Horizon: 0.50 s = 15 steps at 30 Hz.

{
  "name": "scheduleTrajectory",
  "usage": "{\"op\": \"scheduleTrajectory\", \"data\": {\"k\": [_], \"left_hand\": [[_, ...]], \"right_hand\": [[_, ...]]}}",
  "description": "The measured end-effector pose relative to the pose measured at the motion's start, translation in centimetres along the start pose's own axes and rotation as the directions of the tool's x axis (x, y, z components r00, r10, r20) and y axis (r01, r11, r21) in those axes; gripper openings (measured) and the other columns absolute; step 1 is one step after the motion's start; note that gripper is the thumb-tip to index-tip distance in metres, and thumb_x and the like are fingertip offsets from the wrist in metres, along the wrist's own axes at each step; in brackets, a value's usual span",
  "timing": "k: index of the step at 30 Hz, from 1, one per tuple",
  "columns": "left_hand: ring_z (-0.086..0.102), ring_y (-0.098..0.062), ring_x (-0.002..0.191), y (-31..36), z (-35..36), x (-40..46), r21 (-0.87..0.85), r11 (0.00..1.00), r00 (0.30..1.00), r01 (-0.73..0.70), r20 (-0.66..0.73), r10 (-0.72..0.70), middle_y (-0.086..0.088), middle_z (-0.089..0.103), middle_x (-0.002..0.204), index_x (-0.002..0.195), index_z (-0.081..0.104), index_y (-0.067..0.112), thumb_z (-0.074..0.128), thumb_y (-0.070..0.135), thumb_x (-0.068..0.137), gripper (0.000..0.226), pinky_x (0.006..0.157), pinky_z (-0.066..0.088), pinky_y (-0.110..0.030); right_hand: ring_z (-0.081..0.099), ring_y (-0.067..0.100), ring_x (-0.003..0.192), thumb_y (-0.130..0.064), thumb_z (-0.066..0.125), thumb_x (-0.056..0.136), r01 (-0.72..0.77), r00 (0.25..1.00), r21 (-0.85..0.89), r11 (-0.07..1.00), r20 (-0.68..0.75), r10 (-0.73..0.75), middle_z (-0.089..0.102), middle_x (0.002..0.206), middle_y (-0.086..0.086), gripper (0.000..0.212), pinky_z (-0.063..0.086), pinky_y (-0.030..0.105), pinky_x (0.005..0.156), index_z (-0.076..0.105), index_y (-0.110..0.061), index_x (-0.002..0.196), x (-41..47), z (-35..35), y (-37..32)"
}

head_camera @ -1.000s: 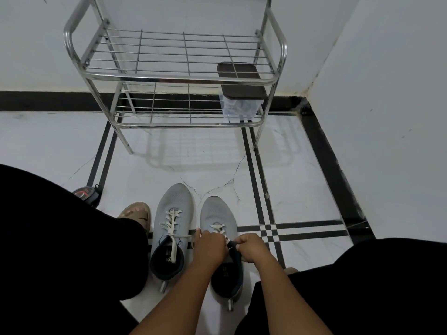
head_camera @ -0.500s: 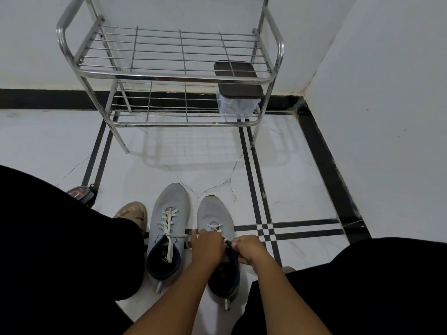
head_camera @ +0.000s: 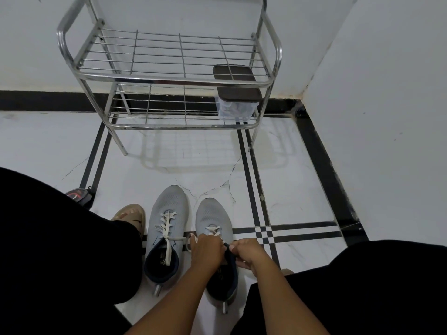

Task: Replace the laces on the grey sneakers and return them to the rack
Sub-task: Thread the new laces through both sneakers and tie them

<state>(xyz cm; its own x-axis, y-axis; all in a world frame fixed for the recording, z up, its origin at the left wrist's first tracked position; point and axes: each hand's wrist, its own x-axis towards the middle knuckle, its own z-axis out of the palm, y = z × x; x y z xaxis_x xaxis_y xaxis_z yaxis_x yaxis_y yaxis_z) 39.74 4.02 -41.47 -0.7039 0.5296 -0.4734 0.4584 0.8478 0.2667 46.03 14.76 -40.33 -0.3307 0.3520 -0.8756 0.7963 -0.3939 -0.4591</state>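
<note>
On the white tiled floor [head_camera: 302,209], near its corner where two walls meet, stand two grey sneakers side by side, toes toward the rack. The left sneaker [head_camera: 169,213] carries a white lace [head_camera: 168,226] threaded through its eyelets, one end trailing into its dark opening. The right sneaker [head_camera: 212,216] shows only a little white lace [head_camera: 214,230] ahead of the hands. Two hands work at its tongue: the left hand [head_camera: 208,250] has its grip curled tight over the lace, and the right hand [head_camera: 248,252] pinches a lace end close beside it. One two-shelf metal rack [head_camera: 169,78] stands against the back wall; its top shelf is bare wire, and one clear box with a dark lid [head_camera: 235,93] sits at the right end of the lower shelf. Open floor lies between rack and sneakers. One sandalled foot [head_camera: 130,213] rests just left of the sneakers.
</note>
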Motion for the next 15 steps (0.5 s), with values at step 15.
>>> {"op": "scheduleTrajectory", "data": {"k": [15], "left_hand": [[0.047,-0.021,0.113,-1.8,0.1,-2.5,-0.159,0.971,0.960,0.176,-0.191,-0.206,-0.003,0.044,0.124,0.116,0.039,0.020,0.071,0.049,0.077,0.058,0.092,0.041,-0.030]], "right_hand": [[0.063,0.029,0.082,-0.001,0.036,0.097,-0.062,0.990,0.299,0.952,-0.099,0.096,0.062,0.093,0.017,0.020,0.053,0.037,0.083,0.056,0.000,0.099,-0.2,0.3,0.1]]}}
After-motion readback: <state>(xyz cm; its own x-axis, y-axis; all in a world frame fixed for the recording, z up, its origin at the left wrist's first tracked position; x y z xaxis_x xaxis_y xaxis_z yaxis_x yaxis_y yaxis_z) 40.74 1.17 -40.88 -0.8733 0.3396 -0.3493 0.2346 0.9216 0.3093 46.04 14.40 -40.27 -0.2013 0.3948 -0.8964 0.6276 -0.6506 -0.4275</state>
